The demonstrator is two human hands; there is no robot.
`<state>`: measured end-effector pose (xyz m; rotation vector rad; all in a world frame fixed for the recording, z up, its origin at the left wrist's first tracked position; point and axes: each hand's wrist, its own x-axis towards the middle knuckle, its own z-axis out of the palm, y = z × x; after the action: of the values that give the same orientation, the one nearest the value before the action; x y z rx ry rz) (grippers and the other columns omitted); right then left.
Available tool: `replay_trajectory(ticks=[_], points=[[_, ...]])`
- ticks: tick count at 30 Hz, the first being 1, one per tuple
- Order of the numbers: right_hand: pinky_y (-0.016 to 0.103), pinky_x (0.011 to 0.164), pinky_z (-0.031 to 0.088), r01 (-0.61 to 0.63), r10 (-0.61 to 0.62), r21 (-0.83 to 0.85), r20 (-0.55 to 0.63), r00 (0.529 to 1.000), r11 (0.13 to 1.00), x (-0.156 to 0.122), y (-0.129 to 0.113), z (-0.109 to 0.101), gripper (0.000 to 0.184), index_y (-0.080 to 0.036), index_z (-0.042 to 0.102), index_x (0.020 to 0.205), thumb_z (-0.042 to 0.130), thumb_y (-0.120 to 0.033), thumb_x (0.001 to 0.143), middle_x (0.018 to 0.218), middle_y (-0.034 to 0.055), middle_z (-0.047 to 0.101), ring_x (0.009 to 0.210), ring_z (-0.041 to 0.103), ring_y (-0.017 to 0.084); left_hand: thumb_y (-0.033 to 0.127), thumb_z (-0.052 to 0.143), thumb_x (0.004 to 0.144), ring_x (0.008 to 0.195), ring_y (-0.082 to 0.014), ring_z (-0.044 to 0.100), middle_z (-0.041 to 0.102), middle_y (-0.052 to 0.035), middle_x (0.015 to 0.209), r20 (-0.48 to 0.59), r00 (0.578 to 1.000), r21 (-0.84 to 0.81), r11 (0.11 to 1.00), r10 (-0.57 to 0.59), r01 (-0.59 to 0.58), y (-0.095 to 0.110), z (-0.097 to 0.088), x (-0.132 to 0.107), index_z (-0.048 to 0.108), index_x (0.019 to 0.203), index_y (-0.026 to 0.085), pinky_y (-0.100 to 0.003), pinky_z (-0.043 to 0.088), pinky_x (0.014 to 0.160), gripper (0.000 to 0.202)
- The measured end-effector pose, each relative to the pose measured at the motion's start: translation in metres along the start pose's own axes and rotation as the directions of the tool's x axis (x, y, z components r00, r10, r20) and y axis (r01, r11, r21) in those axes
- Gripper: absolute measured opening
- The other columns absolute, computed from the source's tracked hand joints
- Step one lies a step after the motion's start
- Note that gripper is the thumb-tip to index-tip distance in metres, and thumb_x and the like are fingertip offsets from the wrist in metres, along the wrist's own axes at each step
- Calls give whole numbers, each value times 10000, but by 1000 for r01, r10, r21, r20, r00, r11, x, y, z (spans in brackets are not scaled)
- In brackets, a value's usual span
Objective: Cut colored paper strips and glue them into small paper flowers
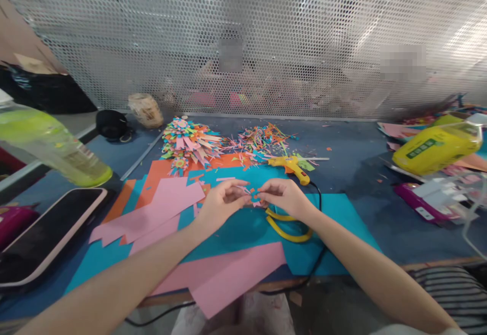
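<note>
My left hand (pixel 223 199) and my right hand (pixel 283 194) meet fingertip to fingertip over blue paper (pixel 232 231). Between them is a small cut paper piece (pixel 255 196) in orange, blue and pink, pinched on both sides; its exact shape is too small to make out. Yellow-handled scissors (pixel 287 231) lie beneath my right wrist, blades hidden. Just beyond that hand rests a yellow hot glue gun (pixel 291 165) with a glue stick in it. Pink paper sheets (pixel 163 206) lie to the left of my left hand.
Behind the paper sits a pile of folded paper flowers (pixel 186 142) beside thin paper scraps (pixel 266 137). A phone (pixel 49 233) and a green bottle (pixel 57 145) are at left. Rightward are a yellow bottle (pixel 437 145) and a purple power strip (pixel 422 203). A perforated metal panel (pixel 266 31) closes the back.
</note>
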<state>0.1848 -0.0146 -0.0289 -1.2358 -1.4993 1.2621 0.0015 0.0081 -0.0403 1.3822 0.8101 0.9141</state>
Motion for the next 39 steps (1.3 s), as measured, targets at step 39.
replay_trajectory(ticks=[39], points=[[255,599,498,236,-294,-429,-73,953,872,-8,-7,-4,212,-189,656,775,498,-325,813,783,46,663,678,625,160,281,658,665,655,-149,641,667,-22,740,45,998,-2,999,-36,36,-8,-1,-2,553,965,168,-247,509,588,337]])
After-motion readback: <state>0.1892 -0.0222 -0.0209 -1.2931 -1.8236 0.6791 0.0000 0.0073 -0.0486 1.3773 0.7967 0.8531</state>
